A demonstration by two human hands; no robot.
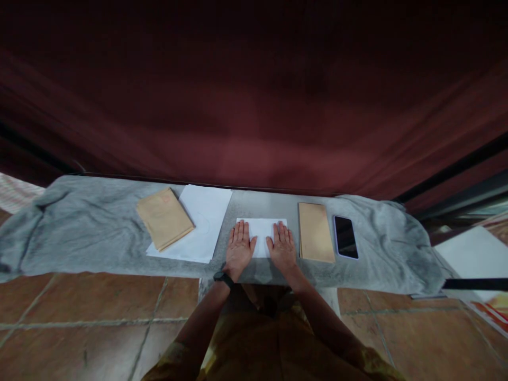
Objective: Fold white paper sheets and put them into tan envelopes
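Observation:
A white sheet of paper [261, 238], smaller than the white sheets to its left and perhaps folded, lies on the grey cloth in front of me. My left hand [239, 246] rests flat on its left side, palm down and fingers stretched forward. On the right side of the same paper, my right hand [282, 247] lies flat in a matching pose. The two thumbs point towards each other, with white paper showing between them. Just right of my right hand is a stack of brown envelopes [316, 233].
Larger white sheets [206, 222] lie to the left, partly under more brown envelopes [164, 218]. A phone [346, 236] with a dark screen sits right of the right-hand stack. Grey cloth [95, 227] covers the narrow surface. A dark red curtain-like backdrop [254, 132] rises behind it.

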